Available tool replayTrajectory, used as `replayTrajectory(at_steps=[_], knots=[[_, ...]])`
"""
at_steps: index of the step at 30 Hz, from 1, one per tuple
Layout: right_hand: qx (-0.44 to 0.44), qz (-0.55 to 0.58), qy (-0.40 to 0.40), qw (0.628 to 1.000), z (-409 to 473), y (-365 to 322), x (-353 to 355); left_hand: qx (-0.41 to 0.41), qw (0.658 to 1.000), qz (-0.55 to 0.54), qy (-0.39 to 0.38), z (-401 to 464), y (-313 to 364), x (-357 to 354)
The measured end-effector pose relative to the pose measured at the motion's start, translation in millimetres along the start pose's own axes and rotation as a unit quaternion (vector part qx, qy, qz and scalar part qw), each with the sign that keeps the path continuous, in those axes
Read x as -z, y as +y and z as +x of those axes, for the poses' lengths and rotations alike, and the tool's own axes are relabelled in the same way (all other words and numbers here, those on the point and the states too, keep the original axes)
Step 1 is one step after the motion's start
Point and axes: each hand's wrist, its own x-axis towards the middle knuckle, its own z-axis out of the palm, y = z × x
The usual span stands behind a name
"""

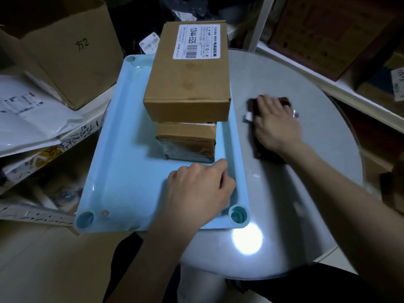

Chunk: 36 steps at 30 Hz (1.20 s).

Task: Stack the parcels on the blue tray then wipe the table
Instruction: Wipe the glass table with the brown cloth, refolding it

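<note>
Right hand point(276, 126) presses flat on cloth point(265, 154); left hand point(199, 189) rests curled on blue tray point(125, 154).

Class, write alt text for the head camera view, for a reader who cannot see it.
A person's right hand presses a dark cloth on a round table, while the left hand rests on a blue tray holding two stacked cardboard parcels.

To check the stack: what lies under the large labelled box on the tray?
A smaller taped parcel, resting on the blue tray. The large box covers its top and back, so those are hidden.
</note>
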Motion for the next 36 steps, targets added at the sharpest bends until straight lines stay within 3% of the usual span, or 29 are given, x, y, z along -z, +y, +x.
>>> replayTrajectory(at_steps=[3,5,7,11,15,18,20,23,26,30,33,36], knots=[[0.141,-0.031,-0.022,0.989,-34,-46,-6,-0.010,1.000,-0.005,0.008,0,2,0],[0.176,-0.026,-0.027,0.984,-62,-38,-2,-0.016,1.000,-0.003,0.013,0,1,0],[0.152,0.014,-0.004,0.988,-71,-6,1,-0.015,1.000,0.000,0.015,0,-3,0],[0.003,0.006,0.010,1.000,-38,75,10,-0.014,0.999,0.011,0.028,0,-2,2],[-0.075,-0.015,0.006,0.997,36,59,17,-0.026,0.999,0.029,0.032,1,-2,-1],[-0.017,-0.002,0.017,1.000,75,-4,7,-0.022,0.999,0.022,0.031,0,-4,-4],[0.093,0.001,0.003,0.996,70,-45,-1,-0.022,0.999,0.024,0.023,0,-3,-1],[0.185,-0.002,-0.001,0.983,30,-48,-4,-0.009,0.999,0.025,0.017,-1,-2,-1],[0.177,0.023,0.009,0.984,0,1,0,0.003,1.000,0.022,0.016,-3,-3,-5],[0.044,0.014,0.034,0.998,35,62,7,-0.006,1.000,0.017,0.019,-3,-5,-4],[-0.033,0.006,0.045,0.998,78,48,7,-0.010,1.000,0.020,0.021,-2,-4,-3],[0.041,0.006,0.039,0.998,79,-1,4,-0.014,0.999,0.018,0.025,-2,-4,-4]])
